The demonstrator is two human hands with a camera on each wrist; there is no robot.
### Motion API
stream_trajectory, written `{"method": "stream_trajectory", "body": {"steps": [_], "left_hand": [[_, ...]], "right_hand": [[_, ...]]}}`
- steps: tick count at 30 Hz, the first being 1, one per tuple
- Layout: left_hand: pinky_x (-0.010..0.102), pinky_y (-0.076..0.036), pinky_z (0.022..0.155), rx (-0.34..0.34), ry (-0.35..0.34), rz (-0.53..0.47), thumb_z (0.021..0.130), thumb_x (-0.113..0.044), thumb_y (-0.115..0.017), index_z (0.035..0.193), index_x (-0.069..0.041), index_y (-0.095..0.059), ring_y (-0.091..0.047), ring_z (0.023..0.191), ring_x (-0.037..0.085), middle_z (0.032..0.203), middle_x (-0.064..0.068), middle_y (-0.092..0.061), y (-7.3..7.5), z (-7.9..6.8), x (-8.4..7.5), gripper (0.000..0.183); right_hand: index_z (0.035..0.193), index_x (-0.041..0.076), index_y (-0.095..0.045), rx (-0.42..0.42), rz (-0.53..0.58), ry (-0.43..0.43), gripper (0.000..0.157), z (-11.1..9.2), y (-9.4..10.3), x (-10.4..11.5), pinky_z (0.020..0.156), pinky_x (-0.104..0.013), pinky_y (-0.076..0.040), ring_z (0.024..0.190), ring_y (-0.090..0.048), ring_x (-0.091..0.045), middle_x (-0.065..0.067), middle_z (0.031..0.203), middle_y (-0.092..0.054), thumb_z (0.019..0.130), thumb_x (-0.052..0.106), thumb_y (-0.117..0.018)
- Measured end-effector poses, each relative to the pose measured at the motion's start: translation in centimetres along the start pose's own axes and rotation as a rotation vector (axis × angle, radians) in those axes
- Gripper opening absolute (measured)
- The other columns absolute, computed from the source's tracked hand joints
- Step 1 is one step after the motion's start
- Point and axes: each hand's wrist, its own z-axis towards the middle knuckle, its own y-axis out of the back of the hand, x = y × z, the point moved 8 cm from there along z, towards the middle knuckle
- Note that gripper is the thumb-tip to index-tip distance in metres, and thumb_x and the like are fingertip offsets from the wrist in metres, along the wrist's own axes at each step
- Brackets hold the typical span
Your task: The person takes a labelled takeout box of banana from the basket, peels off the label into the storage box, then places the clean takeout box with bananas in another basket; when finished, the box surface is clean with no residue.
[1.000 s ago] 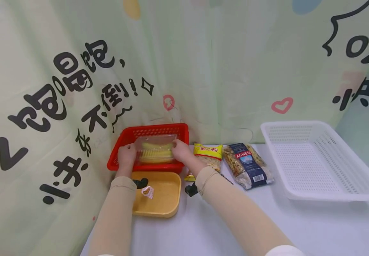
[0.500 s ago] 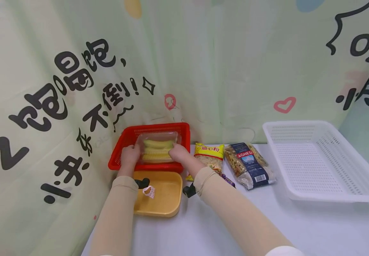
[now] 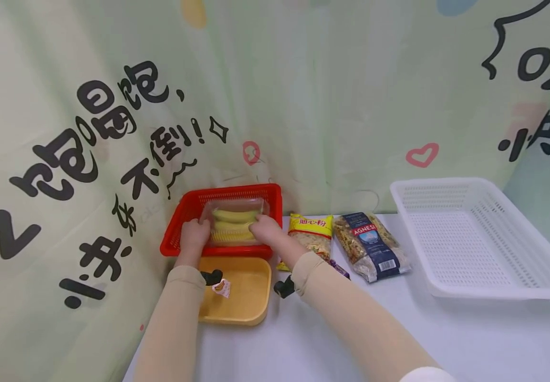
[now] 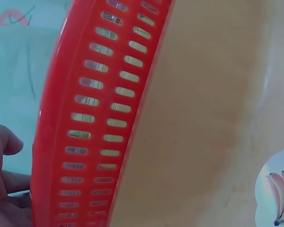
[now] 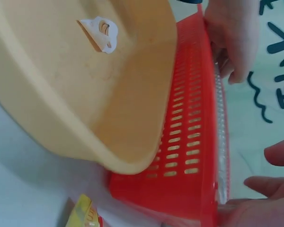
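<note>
A clear plastic box point(image 3: 236, 203) with yellow bananas point(image 3: 234, 216) inside lies within the red basket point(image 3: 276, 212) in the head view. My left hand point(image 3: 195, 233) is at the box's left end, over the basket's front rim. At the right end is my right hand point(image 3: 266, 230), its fingertips overlapping the box. In the left wrist view, the left thumb point(image 4: 10, 141) stands apart from the fingers, which pass behind the rim. The right wrist view shows the right hand's thumb point(image 5: 280, 152) and forefinger spread, with nothing pinched between them. The basket wall hides most of the box there.
Before the basket stands a tan tray point(image 3: 255, 313) with a banana-printed paper piece point(image 3: 221, 287). Right of it lie a yellow-topped pasta bag point(image 3: 311, 228), a purple wrapper point(image 3: 339, 269) and a blue-labelled pasta bag point(image 3: 371, 245). A white basket point(image 3: 410, 249) stands far right.
The box, tilted a second ago, now lies flatter in the red basket and shows its bananas more plainly. My hands have shifted slightly closer together. Little differs over the last half second.
</note>
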Motion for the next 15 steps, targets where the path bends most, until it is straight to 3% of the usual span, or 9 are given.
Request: {"method": "stream_trajectory", "body": {"steps": [2, 5, 10, 15], "left_hand": [[0.044, -0.053, 0.092, 0.005, -0.039, 0.012, 0.100, -0.033, -0.042, 0.123, 0.001, -0.057, -0.055, 0.105, 0.036, 0.115, 0.023, -0.059, 0.1, 0.0, -0.2, 0.043], [0.053, -0.037, 0.114, 0.011, -0.127, 0.041, 0.101, -0.032, -0.042, 0.141, -0.001, -0.046, -0.042, 0.130, 0.039, 0.144, 0.025, -0.043, 0.2, -0.1, -0.9, 0.051], [0.058, -0.024, 0.120, 0.015, -0.323, 0.114, 0.100, -0.029, -0.046, 0.147, -0.007, -0.044, -0.025, 0.146, 0.042, 0.157, 0.019, -0.031, -0.2, -1.6, -3.2, 0.052], [0.063, -0.012, 0.121, 0.019, -0.514, 0.259, 0.099, -0.032, -0.048, 0.147, -0.005, -0.045, -0.014, 0.149, 0.049, 0.158, 0.021, -0.030, -1.1, -4.9, -6.4, 0.055]], "right_hand": [[0.151, 0.010, -0.040, -0.007, 0.028, 0.026, 0.057, -0.4, 0.5, 0.0, 0.091, -0.040, -0.056, 0.096, -0.058, -0.028, -0.015, 0.145, -0.052, 0.096, 0.022, -0.051], [0.152, 0.015, -0.040, -0.006, 0.080, 0.064, 0.056, -1.3, 1.6, -0.1, 0.091, -0.041, -0.056, 0.102, -0.060, -0.028, -0.012, 0.147, -0.051, 0.098, 0.022, -0.051], [0.151, 0.019, -0.042, -0.031, 0.008, 0.152, 0.052, -3.5, 4.4, -0.2, 0.108, -0.049, -0.046, 0.139, -0.043, -0.029, -0.007, 0.157, -0.040, 0.099, 0.022, -0.049], [0.151, 0.022, -0.041, -0.046, -0.093, 0.233, 0.053, -6.3, 7.2, -0.8, 0.109, -0.054, -0.043, 0.148, -0.031, -0.032, -0.006, 0.162, -0.032, 0.099, 0.024, -0.048]]}}
